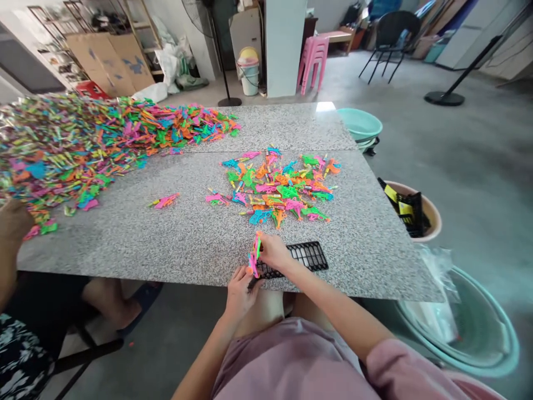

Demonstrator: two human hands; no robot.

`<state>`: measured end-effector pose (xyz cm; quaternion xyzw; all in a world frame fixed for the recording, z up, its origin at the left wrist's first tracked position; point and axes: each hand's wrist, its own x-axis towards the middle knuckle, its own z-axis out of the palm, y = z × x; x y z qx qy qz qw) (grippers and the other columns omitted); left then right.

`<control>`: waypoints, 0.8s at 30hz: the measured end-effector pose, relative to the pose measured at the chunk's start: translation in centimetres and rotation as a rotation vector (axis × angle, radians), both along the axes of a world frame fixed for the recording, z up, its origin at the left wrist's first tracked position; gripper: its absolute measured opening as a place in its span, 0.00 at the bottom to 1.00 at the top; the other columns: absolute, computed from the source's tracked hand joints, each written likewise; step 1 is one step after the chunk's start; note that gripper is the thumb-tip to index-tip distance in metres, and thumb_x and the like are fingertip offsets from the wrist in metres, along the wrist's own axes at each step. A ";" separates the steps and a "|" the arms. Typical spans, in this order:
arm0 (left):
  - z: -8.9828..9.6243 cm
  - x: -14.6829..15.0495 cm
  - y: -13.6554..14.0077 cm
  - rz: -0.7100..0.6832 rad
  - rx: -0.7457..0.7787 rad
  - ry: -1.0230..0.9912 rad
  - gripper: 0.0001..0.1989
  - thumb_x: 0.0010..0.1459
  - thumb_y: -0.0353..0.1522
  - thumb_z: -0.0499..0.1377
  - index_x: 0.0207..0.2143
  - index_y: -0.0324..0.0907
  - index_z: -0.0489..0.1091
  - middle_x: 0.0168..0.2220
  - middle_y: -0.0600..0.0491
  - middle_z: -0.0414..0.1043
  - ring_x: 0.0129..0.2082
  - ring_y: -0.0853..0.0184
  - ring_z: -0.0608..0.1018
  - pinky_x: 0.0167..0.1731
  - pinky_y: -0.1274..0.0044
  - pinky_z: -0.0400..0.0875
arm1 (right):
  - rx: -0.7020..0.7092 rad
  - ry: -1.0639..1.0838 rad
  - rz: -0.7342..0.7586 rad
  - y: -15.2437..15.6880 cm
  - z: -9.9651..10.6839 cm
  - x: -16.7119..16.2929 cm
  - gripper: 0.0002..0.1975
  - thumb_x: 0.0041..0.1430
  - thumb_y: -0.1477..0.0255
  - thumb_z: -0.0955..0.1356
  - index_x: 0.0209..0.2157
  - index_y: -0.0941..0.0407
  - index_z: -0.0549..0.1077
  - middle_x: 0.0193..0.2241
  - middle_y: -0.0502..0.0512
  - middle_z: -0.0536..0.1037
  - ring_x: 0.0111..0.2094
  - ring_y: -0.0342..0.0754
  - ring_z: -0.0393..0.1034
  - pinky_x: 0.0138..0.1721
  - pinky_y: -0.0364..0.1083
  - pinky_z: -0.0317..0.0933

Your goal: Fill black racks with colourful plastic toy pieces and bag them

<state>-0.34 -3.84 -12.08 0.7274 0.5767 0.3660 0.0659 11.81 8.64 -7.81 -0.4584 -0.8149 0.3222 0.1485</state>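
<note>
Left hand (241, 291) grips the black grid tray (307, 255) at its left end, apparently steadying it on the counter (179, 244) edge; right hand (275, 253) pinches bright toy guns (255, 256) upright there.

Light: bright, soft and diffuse over my table (366, 261). Glare: one white patch at the table's far edge; a paler sheen on the floor (347, 72) beyond. Shadow: dim beneath the table, around my legs (260, 314). Focus: my left hand (241, 291) and right hand (275, 253) fairly clear, fine detail soft; the pile (75, 133) smeared toward the left edge. Distortion: wide-angle; the tub (511, 347) at lower right stretched, the pole (473, 64) at upper right slanting.
</note>
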 end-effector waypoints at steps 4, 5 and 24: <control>-0.3 -0.1 -0.1 -0.013 0.002 -0.017 0.10 0.66 0.38 0.55 0.38 0.43 0.73 0.34 0.50 0.77 0.36 0.60 0.78 0.38 0.70 0.75 | 0.044 -0.132 0.056 0.1 1.1 0.4 0.11 0.57 0.76 0.67 0.42 0.55 0.75 0.30 0.53 0.80 0.33 0.48 0.74 0.33 0.42 0.57; -0.3 -0.1 0.0 -0.019 0.007 -0.021 0.10 0.66 0.38 0.55 0.38 0.44 0.73 0.34 0.50 0.77 0.37 0.60 0.78 0.38 0.69 0.75 | 0.048 -0.158 0.062 -0.1 1.3 0.3 0.11 0.57 0.75 0.66 0.43 0.55 0.75 0.31 0.54 0.81 0.34 0.49 0.75 0.34 0.42 0.58; -0.1 -0.7 0.6 -0.094 0.084 -0.028 0.06 0.65 0.36 0.57 0.38 0.45 0.72 0.36 0.52 0.78 0.37 0.61 0.79 0.40 0.70 0.75 | 0.215 -0.408 -0.206 4.8 1.1 18.0 0.15 0.67 0.73 0.61 0.51 0.54 0.73 0.45 0.60 0.78 0.48 0.54 0.70 0.46 0.48 0.62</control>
